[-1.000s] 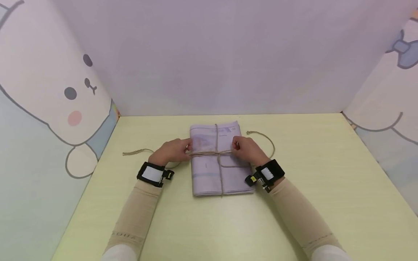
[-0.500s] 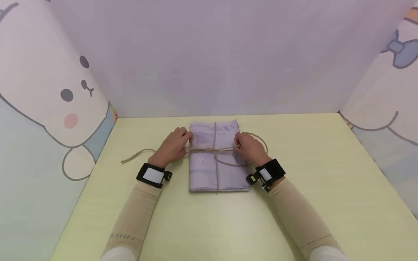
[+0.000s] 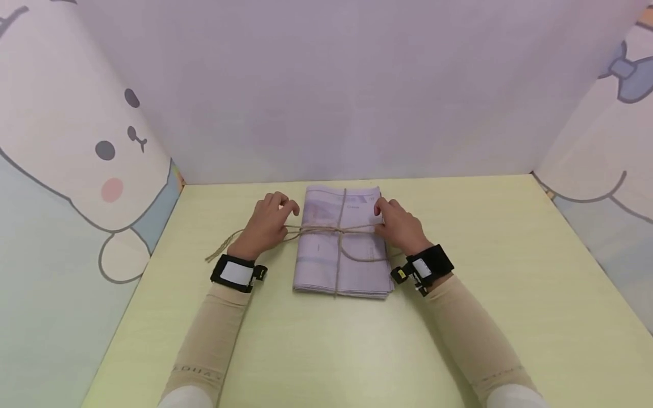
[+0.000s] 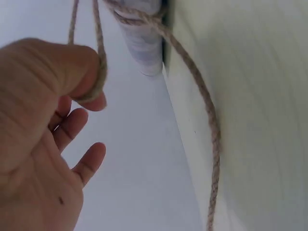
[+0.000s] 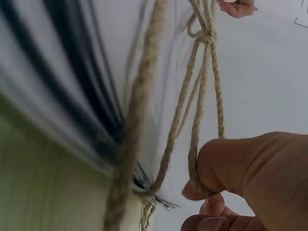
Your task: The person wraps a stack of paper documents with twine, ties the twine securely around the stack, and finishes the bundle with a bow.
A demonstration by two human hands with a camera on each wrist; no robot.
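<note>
A folded stack of newspapers (image 3: pixel 317 272) lies flat on the table, bound by a crossed twine (image 3: pixel 338 258). At the crossing is a knot (image 5: pixel 207 37), with loops of the cord running out to both sides. On the left, my left hand (image 3: pixel 262 226) pinches one loop (image 4: pixel 100 53) between thumb and index finger; its other fingers are loosely bent. My right hand (image 3: pixel 403 228) pinches the opposite loop (image 5: pixel 194 144) beside the stack's right edge. A loose cord end (image 4: pixel 211 130) hangs past the left hand; another strand curves below the knot toward the right wrist.
The pale yellow table (image 3: pixel 326 351) meets a plain lilac backdrop (image 3: pixel 352 90) behind the stack. Panels with cartoon figures (image 3: pixel 76 141) stand along both sides. Black straps with small cameras (image 3: pixel 237 273) sit on both wrists.
Both hands have drawn slightly apart, and the loops now stretch outward beyond the stack's left edge and to its right edge. The newspapers have turned and shifted a little.
</note>
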